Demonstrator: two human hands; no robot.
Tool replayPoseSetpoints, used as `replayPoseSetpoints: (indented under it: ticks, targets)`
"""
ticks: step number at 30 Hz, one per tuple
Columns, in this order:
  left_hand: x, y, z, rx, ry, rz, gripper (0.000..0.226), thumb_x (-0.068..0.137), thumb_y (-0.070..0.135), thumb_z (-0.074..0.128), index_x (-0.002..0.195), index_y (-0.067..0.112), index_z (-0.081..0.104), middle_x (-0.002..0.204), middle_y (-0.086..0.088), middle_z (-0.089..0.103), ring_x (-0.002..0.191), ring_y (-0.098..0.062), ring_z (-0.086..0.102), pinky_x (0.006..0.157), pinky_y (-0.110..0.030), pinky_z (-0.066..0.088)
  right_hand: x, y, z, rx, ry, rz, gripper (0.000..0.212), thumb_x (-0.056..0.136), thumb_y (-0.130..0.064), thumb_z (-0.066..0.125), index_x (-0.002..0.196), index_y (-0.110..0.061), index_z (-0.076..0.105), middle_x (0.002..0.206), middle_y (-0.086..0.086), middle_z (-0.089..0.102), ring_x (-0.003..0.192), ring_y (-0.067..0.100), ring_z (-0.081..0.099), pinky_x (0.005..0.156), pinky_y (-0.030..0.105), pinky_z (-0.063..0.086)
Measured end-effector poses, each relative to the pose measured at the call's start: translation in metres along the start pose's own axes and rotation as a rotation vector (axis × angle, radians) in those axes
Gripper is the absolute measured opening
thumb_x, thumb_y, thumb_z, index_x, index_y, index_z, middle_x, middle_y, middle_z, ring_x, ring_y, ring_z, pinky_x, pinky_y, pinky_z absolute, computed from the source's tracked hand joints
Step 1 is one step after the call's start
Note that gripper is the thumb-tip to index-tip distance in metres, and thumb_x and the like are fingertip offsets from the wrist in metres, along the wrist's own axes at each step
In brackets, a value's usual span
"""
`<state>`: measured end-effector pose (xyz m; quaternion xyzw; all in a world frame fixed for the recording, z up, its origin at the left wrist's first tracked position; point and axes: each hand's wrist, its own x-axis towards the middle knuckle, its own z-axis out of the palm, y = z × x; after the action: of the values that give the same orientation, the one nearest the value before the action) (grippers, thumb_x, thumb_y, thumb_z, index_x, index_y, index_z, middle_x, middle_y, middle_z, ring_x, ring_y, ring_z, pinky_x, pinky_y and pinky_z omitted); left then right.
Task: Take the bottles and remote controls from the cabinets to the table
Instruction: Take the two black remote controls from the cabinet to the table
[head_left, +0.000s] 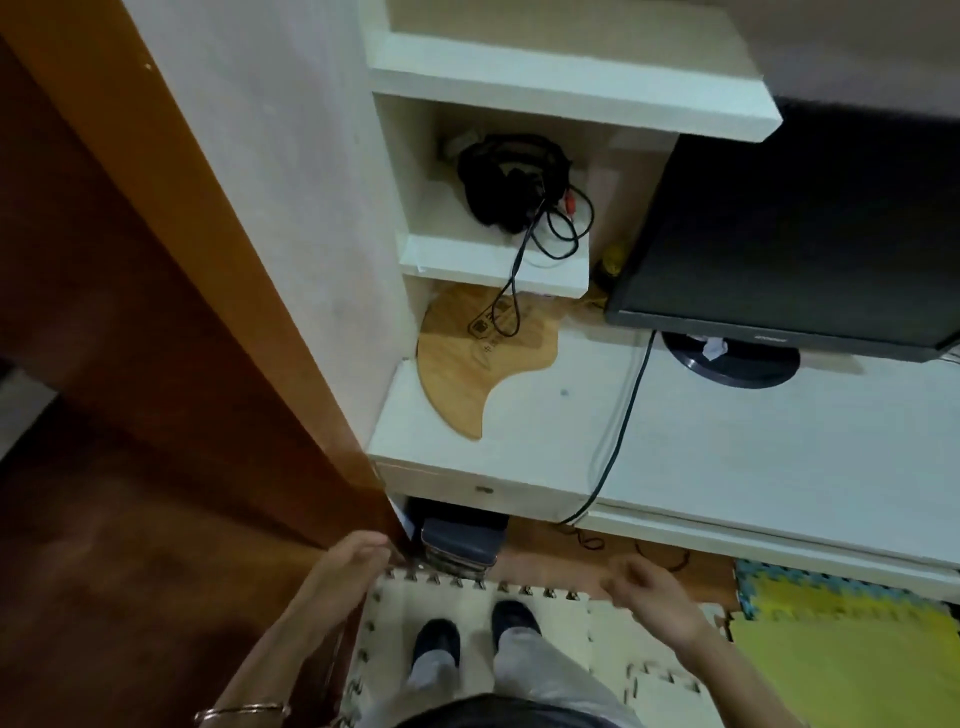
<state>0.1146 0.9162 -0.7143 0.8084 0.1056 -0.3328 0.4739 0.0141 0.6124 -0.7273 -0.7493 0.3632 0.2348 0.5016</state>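
1. White built-in shelving (571, 83) is filling the view ahead of us, with black corded headphones (511, 182) in a cubby, a tan wooden board (467, 364) on the white counter (727, 447) and a dark flat monitor (789, 228) to the right.
2. We are seeing no bottles or remote controls anywhere; they are presumably lying behind the glossy brown wooden door (171, 291) on our left.
3. We are resting our left hand (358, 558) on that door's lower edge, fingers loosely curled against it and gripping nothing else.
4. We are holding our right hand (654, 597) in mid-air, half open and empty, though it is blurred.
5. We are judging that swinging the door wide, feet kept back on the cream foam mat (467, 597), will expose the shelves best.
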Motion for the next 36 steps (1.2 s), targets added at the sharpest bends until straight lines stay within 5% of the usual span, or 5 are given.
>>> replayPoseSetpoints:
  ticks: [5,12,21,30,36]
  targets:
    - [-0.013,0.092,0.006,-0.043,0.101,0.293,0.012,0.09,0.031,0.055,0.099,0.034,0.062,0.107,0.007,0.064,0.106,-0.008,0.058,0.09,-0.021,0.043,-0.011,-0.107,-0.063,-0.007,0.0,-0.446,0.017,0.088,-0.02,0.059,0.104,-0.026,0.06,0.101,-0.003,0.064,0.088,0.012,0.062,0.065,0.005,0.044]
    - [-0.078,0.255,-0.026,-0.12,0.426,0.859,0.023,0.086,0.018,0.059,0.089,0.04,0.063,0.096,0.025,0.07,0.095,0.005,0.063,0.074,0.0,0.044,-0.076,-0.259,-0.132,-0.104,0.12,-1.114,0.025,0.083,-0.022,0.064,0.101,-0.039,0.06,0.102,-0.023,0.066,0.093,-0.005,0.063,0.081,0.011,0.05]
    - [-0.196,0.4,-0.074,-0.115,0.848,1.532,0.028,0.065,0.051,0.054,0.091,0.05,0.065,0.093,0.029,0.07,0.094,0.01,0.064,0.074,0.001,0.046,-0.202,-0.38,-0.189,-0.008,0.409,-1.911,0.022,0.076,-0.051,0.058,0.095,-0.04,0.063,0.093,-0.016,0.07,0.089,0.004,0.068,0.08,0.012,0.05]
    - [-0.268,0.53,-0.133,-0.076,0.934,1.776,0.021,0.085,0.016,0.059,0.086,0.037,0.057,0.094,0.019,0.063,0.095,-0.003,0.062,0.084,-0.017,0.048,-0.312,-0.495,-0.245,0.026,0.92,-2.062,0.025,0.082,-0.022,0.065,0.105,-0.028,0.058,0.093,-0.014,0.062,0.095,0.008,0.062,0.088,0.024,0.051]
    - [-0.27,0.589,-0.136,0.056,0.909,1.779,0.021,0.084,0.017,0.058,0.103,0.026,0.06,0.101,0.014,0.061,0.102,-0.008,0.058,0.069,-0.004,0.043,-0.333,-0.539,-0.283,0.304,1.122,-1.901,0.038,0.083,-0.014,0.059,0.121,-0.015,0.054,0.114,0.0,0.057,0.101,0.013,0.052,0.091,0.029,0.044]
